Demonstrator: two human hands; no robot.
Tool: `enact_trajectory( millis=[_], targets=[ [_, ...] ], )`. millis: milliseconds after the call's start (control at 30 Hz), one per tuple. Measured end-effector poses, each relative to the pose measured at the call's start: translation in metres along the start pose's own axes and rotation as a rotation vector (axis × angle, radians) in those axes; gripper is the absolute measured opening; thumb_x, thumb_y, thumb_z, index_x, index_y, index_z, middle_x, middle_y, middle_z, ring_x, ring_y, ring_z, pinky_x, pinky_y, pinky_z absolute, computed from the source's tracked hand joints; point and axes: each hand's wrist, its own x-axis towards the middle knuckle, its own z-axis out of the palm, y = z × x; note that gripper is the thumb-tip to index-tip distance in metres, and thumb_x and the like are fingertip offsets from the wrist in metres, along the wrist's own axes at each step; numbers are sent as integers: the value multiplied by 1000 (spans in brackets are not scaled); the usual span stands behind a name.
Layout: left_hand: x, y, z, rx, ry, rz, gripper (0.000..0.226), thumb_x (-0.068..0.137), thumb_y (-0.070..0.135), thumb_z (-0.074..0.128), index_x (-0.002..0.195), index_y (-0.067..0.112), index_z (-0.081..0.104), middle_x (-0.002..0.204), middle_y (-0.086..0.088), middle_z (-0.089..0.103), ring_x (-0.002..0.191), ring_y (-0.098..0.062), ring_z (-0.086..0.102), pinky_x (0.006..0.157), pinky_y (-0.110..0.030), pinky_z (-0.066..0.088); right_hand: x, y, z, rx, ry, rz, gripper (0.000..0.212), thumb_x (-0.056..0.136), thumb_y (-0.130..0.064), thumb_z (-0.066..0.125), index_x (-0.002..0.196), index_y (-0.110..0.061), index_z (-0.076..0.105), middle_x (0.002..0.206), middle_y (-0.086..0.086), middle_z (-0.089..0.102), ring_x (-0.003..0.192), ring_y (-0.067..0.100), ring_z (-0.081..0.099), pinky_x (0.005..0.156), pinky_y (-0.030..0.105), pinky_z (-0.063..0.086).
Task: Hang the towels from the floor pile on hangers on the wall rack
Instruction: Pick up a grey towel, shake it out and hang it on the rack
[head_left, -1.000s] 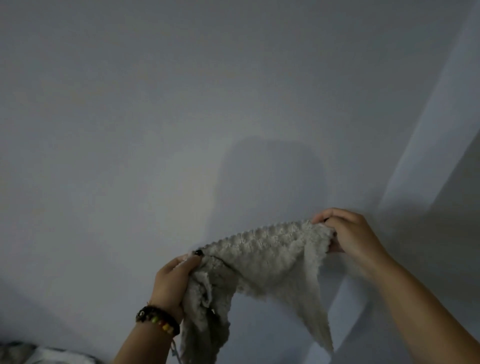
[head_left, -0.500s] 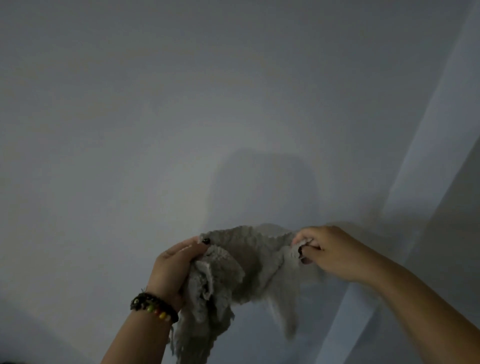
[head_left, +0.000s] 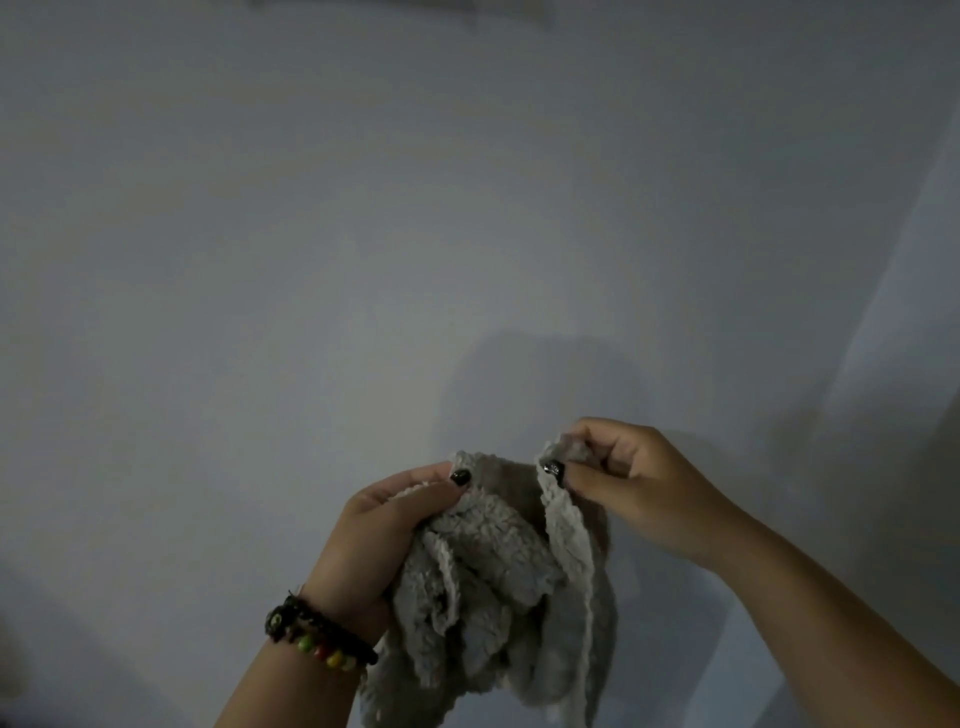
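We hold a fluffy, pale grey terry towel (head_left: 498, 587) bunched up in the air in front of a plain grey wall (head_left: 322, 270), its folds hanging below our hands. Our left hand (head_left: 374, 540), with a dark beaded bracelet (head_left: 317, 631) on its wrist, grips the gathered cloth. Our right hand (head_left: 628, 483), close beside it, pinches the towel's top edge between thumb and curled fingers.

A single head-worn wide-angle camera looks forward at a plain grey wall (head_left: 363, 234) that fills nearly the whole frame, close in front. Both forearms enter from the bottom edge, the left hand (head_left: 374, 540) at lower centre and the right hand (head_left: 628, 478) just right of it, near the lens, with a towel (head_left: 498, 587) between them.
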Motion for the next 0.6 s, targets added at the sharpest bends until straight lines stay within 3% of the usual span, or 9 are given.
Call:
enact_trajectory(
  millis=[67, 100, 200, 367, 533, 600],
  targets=[
    [-4, 3, 0, -10, -33, 21, 50, 68, 13, 67, 113, -6, 65, 106, -31, 67, 101, -48, 64, 90, -52, 53, 3, -8, 7, -64, -11, -33, 5, 86, -18, 67, 83, -22, 65, 74, 12, 62, 70, 9, 54, 66, 21, 40],
    [-5, 3, 0, -9, -44, 37, 48, 68, 13, 66, 111, -7, 66, 105, -31, 68, 99, -46, 65, 86, -50, 56, 3, -12, 10, -80, -21, -37, 5, 83, -24, 69, 86, -22, 64, 75, 9, 64, 67, 5, 55, 64, 19, 40],
    [-8, 5, 1, -5, -77, 70, 42, 65, 11, 66, 103, -7, 69, 99, -30, 69, 85, -39, 69, 73, -41, 61, 6, -22, 15, -124, -55, -28, 24, 79, -25, 74, 97, -19, 58, 58, -6, 57, 51, 5, 45, 54, 19, 38],
    [-9, 8, 4, 37, -118, 98, 25, 67, 11, 67, 87, -1, 75, 94, -27, 71, 82, -38, 70, 73, -41, 61, 12, -23, 18, -223, -101, 50, 49, 72, -40, 77, 112, -35, 49, 57, -10, 52, 54, 8, 40, 60, 20, 35],
    [-7, 9, 11, 95, -170, 125, 19, 66, 16, 68, 81, 8, 78, 91, -22, 73, 81, -34, 71, 73, -37, 59, 11, -27, 16, -251, -83, 93, 53, 75, -36, 76, 119, -37, 47, 59, -13, 59, 52, 0, 46, 59, 14, 37],
    [-6, 9, 12, 117, -203, 134, 21, 66, 17, 69, 82, 8, 78, 91, -22, 73, 82, -34, 71, 75, -37, 59, 11, -27, 16, -260, -63, 121, 50, 77, -34, 77, 118, -37, 48, 64, -11, 65, 54, 5, 53, 59, 17, 41]
  ],
)
